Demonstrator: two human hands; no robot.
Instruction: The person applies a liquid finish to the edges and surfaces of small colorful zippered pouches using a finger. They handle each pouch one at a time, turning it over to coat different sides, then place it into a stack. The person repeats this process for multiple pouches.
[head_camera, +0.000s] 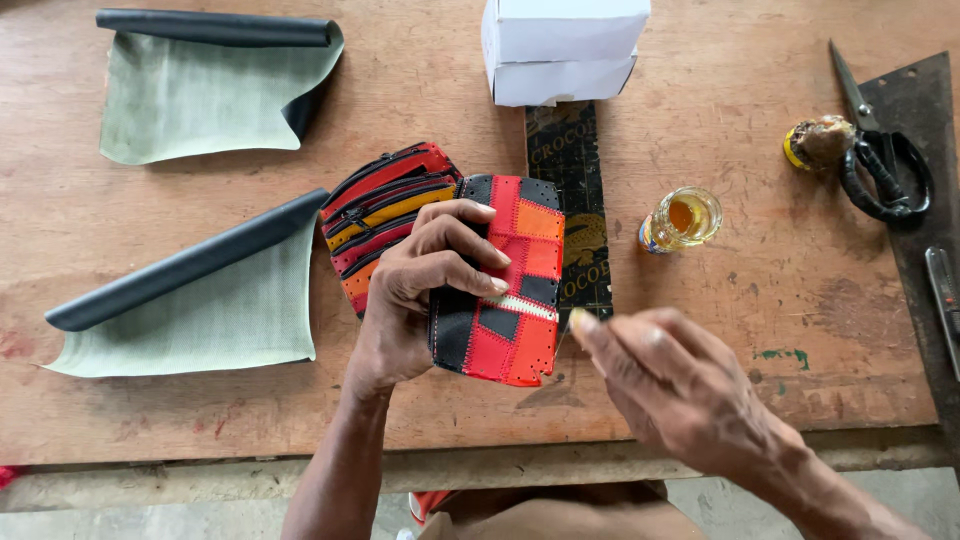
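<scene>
My left hand (420, 290) grips a patchwork pouch (505, 300) of red, orange and black leather, holding it tilted above the wooden table (700, 330). My right hand (670, 385) is blurred just right of the pouch's lower edge, its forefinger tip close to the pouch with something pale on it. Behind my left hand lies a small stack of similar zipped pouches (385, 205) in red, orange and black.
Two rolled black leather sheets (215, 85) (190, 295) lie at the left. White boxes (560, 45) stand at the back over a dark printed strip (570, 170). A small jar of amber liquid (682, 218), scissors (880, 160), a glue-caked lid (815, 142) and a dark slab (925, 240) are at the right.
</scene>
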